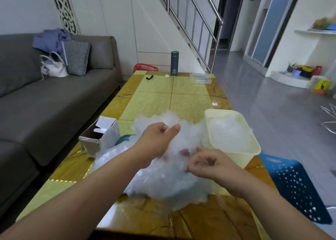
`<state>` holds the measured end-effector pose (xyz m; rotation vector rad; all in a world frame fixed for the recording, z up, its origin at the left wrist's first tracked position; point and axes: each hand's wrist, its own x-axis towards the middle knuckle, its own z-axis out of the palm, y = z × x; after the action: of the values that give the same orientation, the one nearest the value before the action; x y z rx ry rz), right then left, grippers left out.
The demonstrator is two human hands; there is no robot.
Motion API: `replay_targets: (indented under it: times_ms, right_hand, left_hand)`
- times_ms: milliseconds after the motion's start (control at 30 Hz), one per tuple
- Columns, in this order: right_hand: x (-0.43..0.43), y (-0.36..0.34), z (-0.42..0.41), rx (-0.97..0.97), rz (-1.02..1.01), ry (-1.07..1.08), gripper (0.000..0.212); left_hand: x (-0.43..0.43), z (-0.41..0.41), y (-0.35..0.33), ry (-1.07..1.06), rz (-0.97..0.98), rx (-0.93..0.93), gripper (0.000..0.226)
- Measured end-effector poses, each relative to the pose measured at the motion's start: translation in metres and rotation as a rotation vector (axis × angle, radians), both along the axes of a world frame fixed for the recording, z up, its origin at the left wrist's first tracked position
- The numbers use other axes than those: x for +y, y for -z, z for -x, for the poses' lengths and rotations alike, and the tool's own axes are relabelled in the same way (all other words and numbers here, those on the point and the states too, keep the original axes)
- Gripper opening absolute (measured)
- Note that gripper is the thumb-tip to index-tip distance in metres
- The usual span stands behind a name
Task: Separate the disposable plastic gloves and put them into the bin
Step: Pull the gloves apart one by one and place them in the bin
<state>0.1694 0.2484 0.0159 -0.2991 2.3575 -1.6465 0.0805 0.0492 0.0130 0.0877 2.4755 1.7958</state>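
A big heap of clear disposable plastic gloves (pixel 163 181) lies on the yellow-green table (pixel 154 97). My left hand (pixel 156 139) sits above the heap's middle, fingers pinched on a clear glove. My right hand (pixel 209 165) is at the heap's right side, thumb and fingers pinched on the same thin plastic. A pale cream bin (pixel 234 148) stands just right of the heap, with several gloves inside it.
An open cardboard box (pixel 100 137) stands left of the heap. A dark flask (pixel 174 63), a black clip (pixel 149 77) and a clear tray (pixel 201 78) are at the table's far end. A grey sofa (pixel 54 103) runs along the left; a blue perforated basket (pixel 294 187) is at right.
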Motion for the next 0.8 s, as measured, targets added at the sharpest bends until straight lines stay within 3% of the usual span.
replay_targets:
  times_ms: [67, 300, 400, 467, 567, 633, 800]
  right_hand:
    - [-0.005, 0.003, 0.002, -0.032, 0.084, 0.086, 0.011]
    - [0.005, 0.022, 0.007, -0.057, 0.020, 0.333, 0.013]
    - [0.009, 0.031, 0.012, -0.082, 0.115, 0.468, 0.014]
    - [0.007, 0.038, 0.019, -0.089, 0.138, 0.585, 0.017]
    - [0.001, 0.043, 0.025, -0.085, 0.125, 0.660, 0.017]
    - [-0.003, 0.045, 0.030, -0.064, 0.115, 0.700, 0.016]
    - [-0.013, 0.055, 0.036, 0.030, -0.061, 0.677, 0.024]
  left_hand:
    - [0.002, -0.004, 0.005, 0.059, -0.013, -0.052, 0.043]
    - [-0.029, -0.005, 0.005, 0.025, -0.055, -0.161, 0.042]
    - [-0.038, -0.007, 0.012, 0.074, -0.191, -0.311, 0.051]
    - [-0.045, -0.010, 0.020, 0.206, -0.183, -0.439, 0.056]
    - [-0.054, -0.017, 0.033, 0.397, -0.009, -0.515, 0.031]
    - [-0.057, -0.019, 0.038, 0.424, 0.048, -0.524, 0.026]
    - [-0.072, -0.022, 0.021, 0.339, -0.137, -0.425, 0.011]
